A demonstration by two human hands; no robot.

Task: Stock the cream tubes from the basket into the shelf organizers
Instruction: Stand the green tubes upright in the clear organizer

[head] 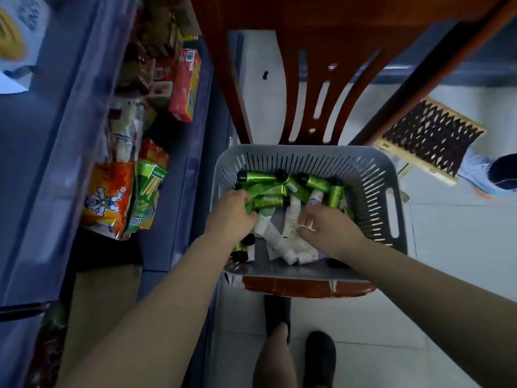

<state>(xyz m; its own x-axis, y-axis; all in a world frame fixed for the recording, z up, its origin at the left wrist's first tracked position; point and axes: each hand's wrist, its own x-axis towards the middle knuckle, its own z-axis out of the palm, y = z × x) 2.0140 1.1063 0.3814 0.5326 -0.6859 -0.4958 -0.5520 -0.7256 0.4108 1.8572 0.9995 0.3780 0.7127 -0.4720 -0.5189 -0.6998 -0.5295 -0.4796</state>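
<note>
Both hands reach into the grey basket (375, 175) on the chair. The left hand (232, 211) grips green tubes (265, 201), fingers curled around them. Just beside it, the right hand (324, 222) pinches a white tube (293, 214), with more tubes lying under and ahead of both hands.

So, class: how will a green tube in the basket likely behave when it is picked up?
The green tubes look flattened at one end, so probably soft and squeezable, not rigid. The round cap suggests one could roll on a flat shelf. They lie heaped in the basket, so lifting the one the left hand grips may shift its neighbours.
</note>
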